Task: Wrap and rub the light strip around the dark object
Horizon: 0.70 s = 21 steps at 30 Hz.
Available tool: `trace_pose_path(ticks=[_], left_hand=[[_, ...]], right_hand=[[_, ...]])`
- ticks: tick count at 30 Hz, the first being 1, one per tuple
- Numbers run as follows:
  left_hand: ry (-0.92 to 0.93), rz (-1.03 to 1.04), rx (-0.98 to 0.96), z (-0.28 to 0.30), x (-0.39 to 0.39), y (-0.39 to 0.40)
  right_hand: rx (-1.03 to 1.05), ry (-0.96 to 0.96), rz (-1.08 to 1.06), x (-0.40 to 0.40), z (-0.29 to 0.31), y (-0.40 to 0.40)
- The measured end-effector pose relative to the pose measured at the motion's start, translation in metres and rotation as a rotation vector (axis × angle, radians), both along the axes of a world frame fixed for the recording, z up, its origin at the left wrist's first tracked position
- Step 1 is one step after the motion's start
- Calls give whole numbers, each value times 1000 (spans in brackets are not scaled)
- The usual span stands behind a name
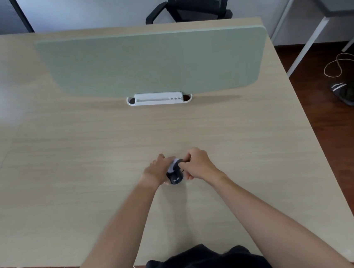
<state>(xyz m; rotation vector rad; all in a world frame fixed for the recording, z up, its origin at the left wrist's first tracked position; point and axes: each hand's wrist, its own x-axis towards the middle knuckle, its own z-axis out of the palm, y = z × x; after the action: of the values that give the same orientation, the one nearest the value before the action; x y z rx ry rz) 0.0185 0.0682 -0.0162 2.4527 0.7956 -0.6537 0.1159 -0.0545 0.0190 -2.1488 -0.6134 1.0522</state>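
A small dark rolled bundle with a pale grey end and white lettering, possibly fabric (175, 173), is held just above the light wood-grain desk (88, 164), between both hands. The left hand (157, 170) wraps round its left side, fingers curled; the right hand (198, 163) pinches its upper end. Beyond the hands stands a pale green divider panel (154, 62) in a white plastic bracket (159, 98); farther off, a black office chair (191, 2).
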Motion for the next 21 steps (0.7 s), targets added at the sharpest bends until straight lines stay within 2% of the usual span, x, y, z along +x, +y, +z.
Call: trace_pose_path(ticks=[4, 8, 15, 21], left_hand=[[-32, -22, 71, -2, -6, 1], [10, -51, 138, -6, -9, 5], [24, 5, 144, 1, -5, 6], [44, 52, 123, 2, -13, 9]], right_hand=[[-29, 45, 59, -7, -8, -7], [-113, -25, 143, -1, -11, -16], [-25, -61, 166, -14, -13, -14], [-115, -184, 197, -15, -17, -25]])
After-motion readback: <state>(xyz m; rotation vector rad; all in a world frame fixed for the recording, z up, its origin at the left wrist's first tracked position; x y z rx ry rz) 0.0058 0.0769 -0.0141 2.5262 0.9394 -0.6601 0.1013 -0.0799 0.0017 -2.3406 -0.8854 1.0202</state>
